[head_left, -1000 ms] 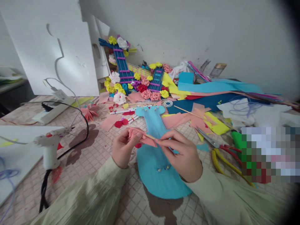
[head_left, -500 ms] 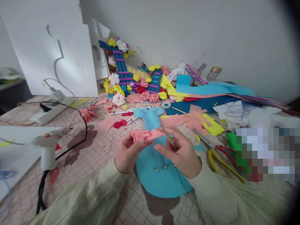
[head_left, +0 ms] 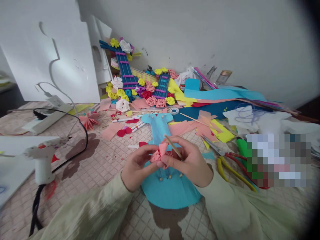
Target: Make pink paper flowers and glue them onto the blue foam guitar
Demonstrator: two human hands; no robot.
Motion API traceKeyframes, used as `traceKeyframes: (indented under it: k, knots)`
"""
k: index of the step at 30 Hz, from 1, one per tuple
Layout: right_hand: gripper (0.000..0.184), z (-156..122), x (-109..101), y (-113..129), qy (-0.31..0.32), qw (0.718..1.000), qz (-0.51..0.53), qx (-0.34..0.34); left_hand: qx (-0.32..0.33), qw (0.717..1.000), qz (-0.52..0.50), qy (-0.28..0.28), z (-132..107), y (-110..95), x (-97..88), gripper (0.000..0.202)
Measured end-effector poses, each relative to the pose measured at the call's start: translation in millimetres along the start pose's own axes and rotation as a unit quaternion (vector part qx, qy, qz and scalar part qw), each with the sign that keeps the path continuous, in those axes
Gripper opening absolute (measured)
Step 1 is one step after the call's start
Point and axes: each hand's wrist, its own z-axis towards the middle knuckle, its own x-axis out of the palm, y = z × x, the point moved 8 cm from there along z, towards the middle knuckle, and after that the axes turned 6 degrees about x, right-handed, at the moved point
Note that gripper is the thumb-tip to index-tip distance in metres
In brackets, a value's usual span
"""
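Note:
Pink crepe paper (head_left: 158, 156), folded into a small flower-like bundle, sits between my two hands. My left hand (head_left: 137, 166) pinches its left side with thumb and fingers. On the other side my right hand (head_left: 191, 161) presses a thumb against the paper and also holds a thin wooden stick (head_left: 173, 146), which slants up and left between the fingers. Below both hands lies a blue paper guitar shape (head_left: 171, 196) with a round body, a neck and small beads; the hands hide part of its middle.
To the left stand a white glue gun (head_left: 43, 163) and a power strip (head_left: 47, 118). Scissors (head_left: 217, 148) and yellow-handled pliers (head_left: 232, 175) lie at right. Behind are guitar shapes with paper flowers (head_left: 128, 68), pink scraps (head_left: 112, 130) and blue paper strips (head_left: 225, 93).
The pink strip, earlier stretched out toward my right hand, is now gathered into a compact bundle. My hands have come closer together, and the whole view has shifted slightly.

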Motion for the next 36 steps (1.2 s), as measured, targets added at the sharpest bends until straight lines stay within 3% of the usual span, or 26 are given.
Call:
traceKeyframes:
  k: [13,22,26,31,36]
  knots:
    - [0.010,0.5,1.0,7.5,0.014,0.999,0.017,-0.045,0.055,0.994,0.080,-0.051,-2.3,-13.3,-9.7,0.017]
    - [0.016,0.4,1.2,1.2,0.008,0.999,-0.008,-0.039,0.090,0.988,0.119,-0.036,-2.6,-18.4,-7.2,0.018]
    - [0.022,-0.6,-9.3,5.5,-0.044,0.994,-0.074,-0.060,0.103,0.983,0.153,-0.022,-1.9,-20.1,-5.8,0.020]
    - [0.029,-11.3,-34.4,36.7,-0.152,0.942,-0.228,-0.193,0.130,0.973,0.184,-0.055,1.3,-30.1,-14.4,0.016]
    - [0.015,-15.2,-25.3,51.2,-0.107,0.861,-0.416,-0.273,0.118,0.976,0.154,-0.095,4.8,-32.0,-26.7,0.017]
